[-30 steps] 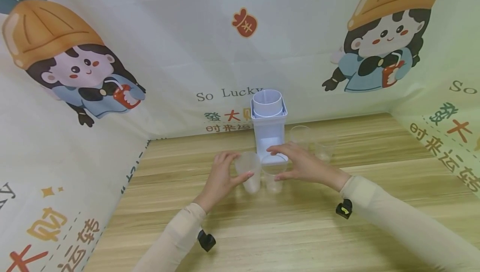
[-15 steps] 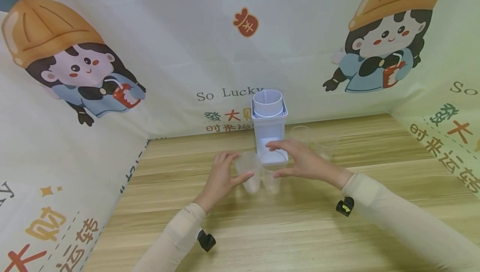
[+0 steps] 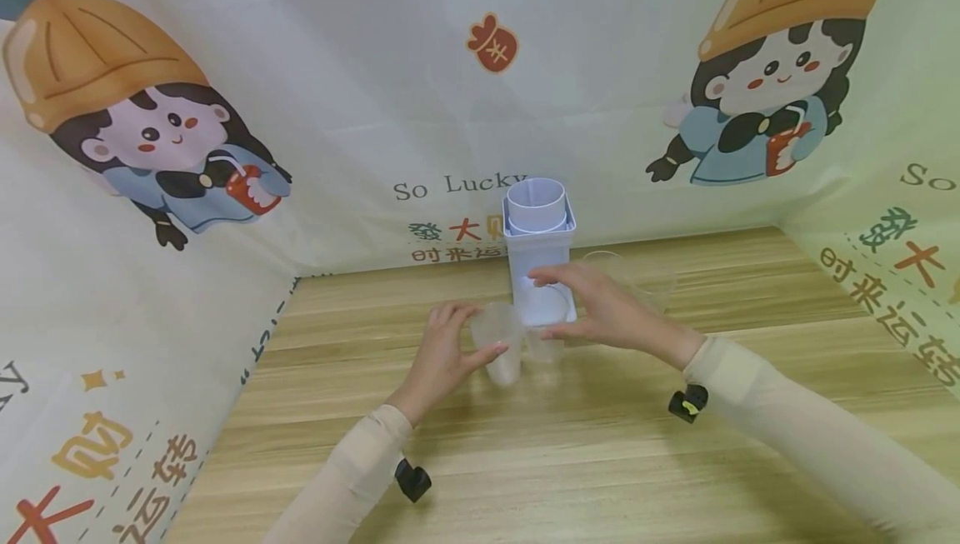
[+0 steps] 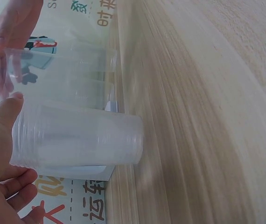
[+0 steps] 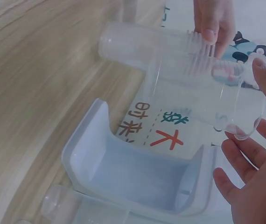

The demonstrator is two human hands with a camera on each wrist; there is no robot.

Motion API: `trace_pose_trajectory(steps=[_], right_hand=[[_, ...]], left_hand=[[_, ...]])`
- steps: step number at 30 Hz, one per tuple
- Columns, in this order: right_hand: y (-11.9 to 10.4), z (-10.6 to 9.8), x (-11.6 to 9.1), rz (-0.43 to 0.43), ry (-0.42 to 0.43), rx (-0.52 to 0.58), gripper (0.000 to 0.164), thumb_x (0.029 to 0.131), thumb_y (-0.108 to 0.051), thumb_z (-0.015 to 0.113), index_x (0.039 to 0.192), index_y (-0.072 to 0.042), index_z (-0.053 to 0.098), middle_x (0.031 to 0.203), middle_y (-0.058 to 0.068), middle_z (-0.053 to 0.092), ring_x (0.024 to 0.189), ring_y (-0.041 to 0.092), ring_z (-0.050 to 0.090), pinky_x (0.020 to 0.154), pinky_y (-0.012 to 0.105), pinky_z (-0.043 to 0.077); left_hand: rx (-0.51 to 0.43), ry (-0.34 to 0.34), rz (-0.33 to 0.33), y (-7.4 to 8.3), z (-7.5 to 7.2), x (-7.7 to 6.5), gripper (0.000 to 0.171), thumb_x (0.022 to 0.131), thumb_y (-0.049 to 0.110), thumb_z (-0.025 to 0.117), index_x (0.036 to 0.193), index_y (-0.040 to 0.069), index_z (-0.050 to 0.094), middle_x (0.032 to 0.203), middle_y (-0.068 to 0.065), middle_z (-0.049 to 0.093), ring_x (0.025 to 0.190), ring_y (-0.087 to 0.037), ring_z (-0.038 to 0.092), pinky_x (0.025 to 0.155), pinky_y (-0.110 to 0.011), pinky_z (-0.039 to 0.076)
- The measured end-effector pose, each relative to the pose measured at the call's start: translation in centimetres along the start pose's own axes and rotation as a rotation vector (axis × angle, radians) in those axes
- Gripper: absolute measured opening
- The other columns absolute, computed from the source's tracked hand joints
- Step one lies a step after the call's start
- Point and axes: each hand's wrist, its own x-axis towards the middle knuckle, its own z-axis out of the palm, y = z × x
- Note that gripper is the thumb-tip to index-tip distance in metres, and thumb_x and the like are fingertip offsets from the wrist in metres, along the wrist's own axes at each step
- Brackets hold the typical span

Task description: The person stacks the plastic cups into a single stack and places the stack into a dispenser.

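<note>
My left hand [image 3: 444, 354] grips a stack of nested clear plastic cups [image 3: 502, 356] near the rim, thumb on the near side. In the left wrist view, the stack's ridged rims [image 4: 25, 135] lie beside that thumb. My right hand [image 3: 615, 311] holds a single clear plastic cup [image 3: 546, 350] by its rim, just right of the stack and in front of the pale blue-white dispenser [image 3: 536, 257]. The right wrist view shows this cup [image 5: 189, 93] between thumb and fingers, overlapping the stack behind it. The dispenser has a square body with a round tube at its top.
Behind the right hand, more clear cups [image 3: 660, 277] stand on the wood-grain table [image 3: 480, 461], right of the dispenser. A printed cloth [image 3: 375, 94] hangs at the back and along both sides.
My right hand has lifted slightly and moved back towards the dispenser, with the single cup in it. The left hand and the stack have stayed in place.
</note>
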Motion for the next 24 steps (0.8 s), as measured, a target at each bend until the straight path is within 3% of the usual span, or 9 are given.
trace_pose_trajectory(steps=[10,24], right_hand=[[-0.5,-0.8,1.1,-0.055,0.064,-0.005,0.073,0.076,-0.029,0.085,0.137,-0.006,0.053,0.127,0.013,0.065,0.120,0.031,0.059,0.104,0.050,0.048],[-1.5,-2.8,2.8,-0.062,0.099,0.005,0.073,0.078,-0.029,0.084,0.139,-0.007,0.051,0.127,0.013,0.064,0.121,0.030,0.058,0.108,0.050,0.045]], left_hand=[[0.002,-0.005,0.002,0.0,-0.1,0.0,0.070,0.081,0.045,0.078,0.133,0.003,0.057,0.137,-0.015,0.053,0.131,-0.034,0.044,0.111,-0.049,0.042],[-0.005,-0.010,-0.003,0.0,-0.1,0.1,0.069,0.081,0.044,0.079,0.132,0.004,0.058,0.136,-0.015,0.054,0.130,-0.033,0.045,0.110,-0.050,0.043]])
